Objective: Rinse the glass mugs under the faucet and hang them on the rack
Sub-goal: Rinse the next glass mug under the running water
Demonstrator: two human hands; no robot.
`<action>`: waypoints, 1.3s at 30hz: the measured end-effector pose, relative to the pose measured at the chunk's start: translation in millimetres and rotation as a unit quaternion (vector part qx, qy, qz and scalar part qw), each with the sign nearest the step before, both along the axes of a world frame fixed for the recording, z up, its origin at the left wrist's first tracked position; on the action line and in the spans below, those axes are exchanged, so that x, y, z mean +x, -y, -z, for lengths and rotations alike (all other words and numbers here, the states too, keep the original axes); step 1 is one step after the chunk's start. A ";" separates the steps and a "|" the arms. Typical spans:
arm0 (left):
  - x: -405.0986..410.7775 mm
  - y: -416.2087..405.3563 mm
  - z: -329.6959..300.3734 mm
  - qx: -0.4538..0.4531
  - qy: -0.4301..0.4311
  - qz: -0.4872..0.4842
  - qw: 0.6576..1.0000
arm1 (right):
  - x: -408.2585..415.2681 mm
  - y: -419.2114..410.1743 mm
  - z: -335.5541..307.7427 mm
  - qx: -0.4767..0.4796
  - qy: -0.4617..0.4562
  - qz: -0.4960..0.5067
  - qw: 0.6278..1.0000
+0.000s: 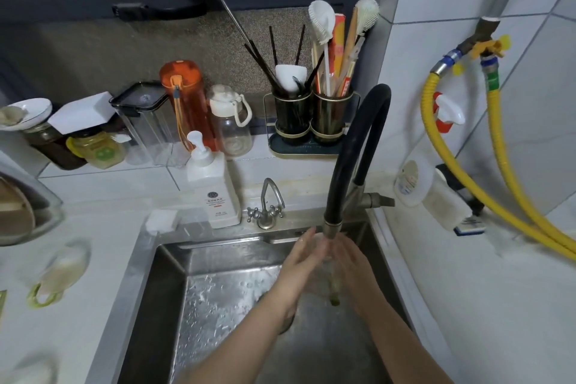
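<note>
Glass is hard to see from the head view: your left hand (304, 259) and right hand (350, 262) cup a clear glass mug (325, 259) under the black hose faucet (349, 146), near the steel sink's (149, 290) back right corner. Rotate it slowly, gripping firmly.

left hand (300, 256), right hand (350, 259), fingers meeting
</note>
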State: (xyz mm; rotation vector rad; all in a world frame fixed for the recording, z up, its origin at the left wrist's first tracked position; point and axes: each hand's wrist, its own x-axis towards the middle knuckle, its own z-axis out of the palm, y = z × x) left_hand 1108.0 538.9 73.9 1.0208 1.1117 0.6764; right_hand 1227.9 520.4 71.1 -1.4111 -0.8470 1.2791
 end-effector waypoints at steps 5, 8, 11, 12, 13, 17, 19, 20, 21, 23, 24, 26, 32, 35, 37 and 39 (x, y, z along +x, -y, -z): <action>-18.2 0.7 -1.6 0.091 -0.055 -0.028 0.994 | -4.8 -2.7 0.5 0.009 -0.016 -0.065 0.998; -24.1 -9.3 -5.1 0.063 -0.085 -0.041 0.994 | -7.0 2.1 2.1 0.052 -0.018 -0.117 0.992; -22.7 -7.6 -4.6 0.034 -0.070 -0.061 0.995 | -10.2 -2.0 4.8 0.004 0.019 -0.086 0.996; -20.1 -4.4 -2.6 0.023 -0.046 -0.072 0.996 | -11.7 -3.6 2.0 -0.020 0.031 -0.080 0.996; -16.9 -1.1 -1.9 0.008 -0.017 -0.087 0.996 | -8.6 1.2 -5.3 -0.031 0.027 -0.095 0.995; -4.1 0.2 -1.4 -0.038 0.003 -0.091 0.995 | 12.5 9.4 -1.1 -0.009 0.071 -0.110 0.991; 5.2 -2.6 -6.6 -0.029 -0.050 -0.053 0.997 | 22.5 19.9 -6.6 0.017 0.060 -0.101 0.993; 10.7 -4.1 -7.1 -0.017 -0.083 -0.040 0.996 | 28.0 24.0 -6.9 0.024 0.065 -0.102 0.992; 16.3 -5.8 -5.8 -0.003 -0.113 -0.032 0.993 | 30.9 25.5 -6.0 0.039 0.080 -0.098 0.991; 25.5 -6.3 -11.7 0.032 -0.140 -0.031 0.989 | 32.6 27.8 -10.5 0.053 0.120 -0.077 0.988; 27.5 -6.9 -13.3 0.048 -0.148 -0.039 0.987 | 32.4 27.3 -9.5 0.068 0.129 -0.073 0.987; 24.2 -8.9 -16.8 0.071 -0.162 -0.060 0.982 | 27.5 26.3 -10.2 0.096 0.150 -0.071 0.981; 9.2 -2.5 -23.1 0.051 -0.217 0.006 0.975 | 11.0 18.0 13.9 0.062 0.197 -0.110 0.972; 4.4 1.6 -17.2 0.092 -0.262 0.005 0.961 | 13.0 26.6 7.4 0.042 0.205 -0.155 0.966; 0.9 2.5 -12.5 0.139 -0.288 0.011 0.947 | 26.5 29.8 3.4 0.021 0.155 -0.179 0.971; 1.6 4.4 -9.9 0.180 -0.290 0.025 0.940 | 43.0 23.8 0.0 0.006 0.166 -0.160 0.973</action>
